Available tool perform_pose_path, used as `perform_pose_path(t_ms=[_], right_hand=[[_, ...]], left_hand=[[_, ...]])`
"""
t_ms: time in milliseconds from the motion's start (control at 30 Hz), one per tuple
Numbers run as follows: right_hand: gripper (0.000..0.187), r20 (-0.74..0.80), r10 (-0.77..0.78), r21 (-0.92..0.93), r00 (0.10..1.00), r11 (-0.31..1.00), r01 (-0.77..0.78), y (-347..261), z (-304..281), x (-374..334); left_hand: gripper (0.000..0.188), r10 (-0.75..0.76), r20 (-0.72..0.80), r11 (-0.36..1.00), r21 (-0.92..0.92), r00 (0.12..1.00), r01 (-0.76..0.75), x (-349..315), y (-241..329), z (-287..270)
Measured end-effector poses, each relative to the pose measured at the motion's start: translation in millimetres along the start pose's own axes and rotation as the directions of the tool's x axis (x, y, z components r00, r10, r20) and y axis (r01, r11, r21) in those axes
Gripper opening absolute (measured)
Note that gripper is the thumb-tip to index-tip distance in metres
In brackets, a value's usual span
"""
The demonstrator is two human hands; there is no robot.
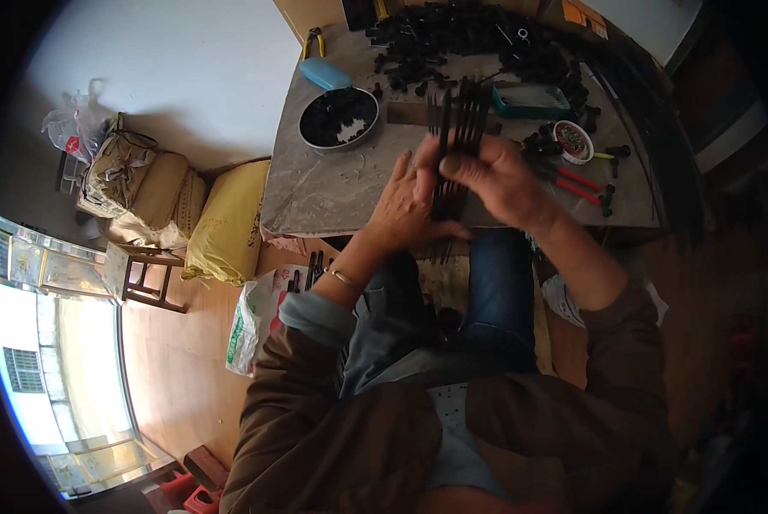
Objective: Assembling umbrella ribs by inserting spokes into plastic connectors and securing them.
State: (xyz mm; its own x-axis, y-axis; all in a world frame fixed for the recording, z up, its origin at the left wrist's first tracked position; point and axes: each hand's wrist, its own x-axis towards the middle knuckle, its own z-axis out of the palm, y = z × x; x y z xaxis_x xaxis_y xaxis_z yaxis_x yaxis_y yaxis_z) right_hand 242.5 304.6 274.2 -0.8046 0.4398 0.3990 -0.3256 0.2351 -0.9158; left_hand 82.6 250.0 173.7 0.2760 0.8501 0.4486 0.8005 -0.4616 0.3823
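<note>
My right hand (497, 176) is closed round a bundle of thin black rods (464, 116), its thumb pressed across them. The rods stand roughly upright over the table's near edge, with their ends smeared by motion. Against the left side of the bundle lies my left hand (405, 206), fingers stretched upward and thumb held apart below. Part of its palm is hidden, so how firmly it touches the rods does not show. A silver bracelet circles the left wrist.
A heap of black parts (461, 38) covers the table's far side. Nearby are a round pan (305, 140) of black pieces, a green tray (529, 111), a white bowl (574, 158) of small bits and red-handled pliers (579, 184). Yellow sacks (228, 218) and a wooden stool (144, 272) stand left.
</note>
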Motion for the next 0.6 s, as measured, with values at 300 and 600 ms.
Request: perform_pose_path(t_ms=[300, 600], right_hand=[[0.017, 0.022, 0.009, 0.034, 1.0, 0.999, -0.01, 13.6, 5.0, -12.8], [0.029, 0.178, 0.276, -0.515, 0.944, 0.844, -0.15, -20.1, -20.4, -1.3]], left_hand=[[0.112, -0.141, 0.086, 0.592, -0.791, 0.986, 0.153, -1.3, 7.5, -78.2], [0.019, -0.297, -0.108, 0.498, -0.865, 0.949, 0.057, 35.9, 66.0, -90.2]])
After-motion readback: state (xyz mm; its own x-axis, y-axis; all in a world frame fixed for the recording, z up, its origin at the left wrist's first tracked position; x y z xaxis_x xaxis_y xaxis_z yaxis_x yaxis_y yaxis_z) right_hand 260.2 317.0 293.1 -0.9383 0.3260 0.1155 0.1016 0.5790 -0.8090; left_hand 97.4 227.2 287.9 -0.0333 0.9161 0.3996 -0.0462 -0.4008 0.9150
